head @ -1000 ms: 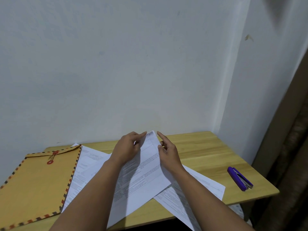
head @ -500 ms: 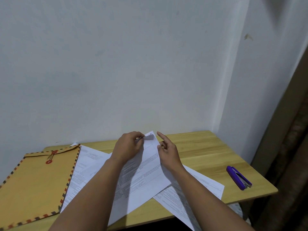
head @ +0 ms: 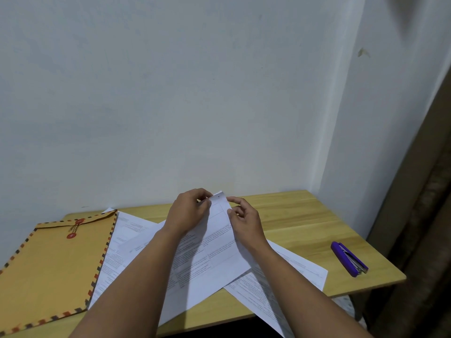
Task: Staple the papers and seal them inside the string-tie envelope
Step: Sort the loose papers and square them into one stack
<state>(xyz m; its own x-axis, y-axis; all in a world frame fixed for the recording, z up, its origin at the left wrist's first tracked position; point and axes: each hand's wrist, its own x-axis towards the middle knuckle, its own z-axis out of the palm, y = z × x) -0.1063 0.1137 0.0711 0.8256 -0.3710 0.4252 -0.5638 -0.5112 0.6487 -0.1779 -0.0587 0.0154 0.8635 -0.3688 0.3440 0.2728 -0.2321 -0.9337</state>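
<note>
The printed sheet (head: 214,242) I'm working on lies slantwise on the wooden table (head: 305,215), its far corner lifted. My left hand (head: 186,212) pinches that corner between thumb and fingertips; my right hand (head: 246,222) holds the sheet's right edge, fingers loosely curled, forefinger out. More papers (head: 280,272) lie spread beneath. The string-tie envelope (head: 53,264) lies flat at the left, the purple stapler (head: 349,262) well apart at the right
</note>
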